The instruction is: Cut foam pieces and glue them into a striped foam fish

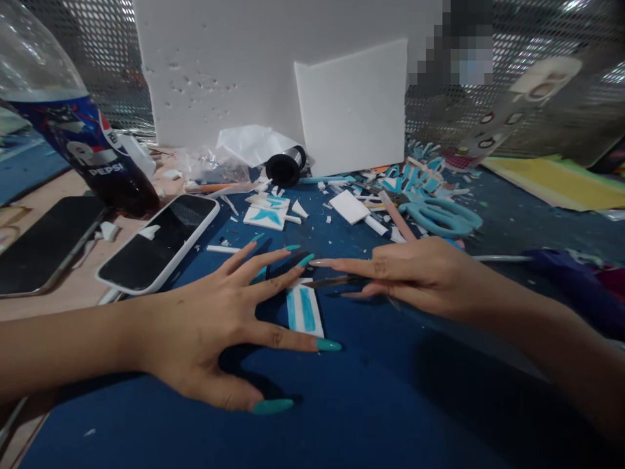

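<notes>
Five fingers (278,335) of the left hand (200,332) are spread wide apart and pinch nothing. Between the pointer and middle finger lies a white foam piece (305,312) with blue stripes. The pointer goes across its near end, and the middle fingertip is by its far end. The right hand (424,273) has its fingers closed on a thin knife blade (334,281), with one finger stretched out over it. The tip is at the far end of the foam piece, but I cannot tell if it has gone in

It looks like the cutting or trimming part. The next move needs a small, slow stroke, a foam piece that does not slide, and left fingers out of the way, because the middle one is very near the blade

All this is on a blue mat (361,417). Farther out are blue-handled scissors (454,229), a phone in a white case (161,241), a darker phone (49,241) and a Pepsi bottle (92,153). At the back stands a big white foam board (219,91)
</notes>
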`<state>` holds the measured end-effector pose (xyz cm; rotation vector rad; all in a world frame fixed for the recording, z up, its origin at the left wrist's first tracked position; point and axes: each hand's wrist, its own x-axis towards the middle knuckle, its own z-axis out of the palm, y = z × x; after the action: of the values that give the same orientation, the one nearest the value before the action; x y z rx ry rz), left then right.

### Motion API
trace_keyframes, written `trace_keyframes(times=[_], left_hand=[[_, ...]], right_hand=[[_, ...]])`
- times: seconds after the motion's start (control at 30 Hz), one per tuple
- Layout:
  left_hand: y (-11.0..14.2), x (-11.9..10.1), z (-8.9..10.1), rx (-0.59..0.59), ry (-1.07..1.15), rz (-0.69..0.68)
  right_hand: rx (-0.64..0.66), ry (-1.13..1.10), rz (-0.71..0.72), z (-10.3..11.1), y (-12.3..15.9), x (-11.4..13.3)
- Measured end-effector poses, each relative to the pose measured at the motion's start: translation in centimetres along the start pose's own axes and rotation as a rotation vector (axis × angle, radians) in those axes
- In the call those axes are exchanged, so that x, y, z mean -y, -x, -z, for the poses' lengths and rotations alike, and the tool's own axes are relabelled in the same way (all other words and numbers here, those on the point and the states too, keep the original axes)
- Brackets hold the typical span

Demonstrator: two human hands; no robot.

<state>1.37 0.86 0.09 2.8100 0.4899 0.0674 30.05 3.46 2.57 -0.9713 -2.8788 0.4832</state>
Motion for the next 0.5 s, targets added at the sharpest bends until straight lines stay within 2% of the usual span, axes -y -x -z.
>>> trace_keyframes(times=[0.13,0.33,0.4,0.5], left_hand=[[0.02,-0.03,-0.11,0.018,-0.021,-0.001],[0.00,-0.04,-0.13,0.019,-0.042,0.002],[0.01,-0.04,-0.15,0.008,-0.043,0.003],[0.00,-0.06,-0.25,-0.022,-0.042,0.000]], right_hand=[[-0.024,-0.012,0.006,-0.40,-0.06,-0.37],[-0.208,-0.039,0.055,-0.93,0.17,-0.94],[-0.202,-0.037,0.066,-0.73,0.22,-1.00],[-0.099,-0.010,0.062,-0.34,0.20,-0.63]])
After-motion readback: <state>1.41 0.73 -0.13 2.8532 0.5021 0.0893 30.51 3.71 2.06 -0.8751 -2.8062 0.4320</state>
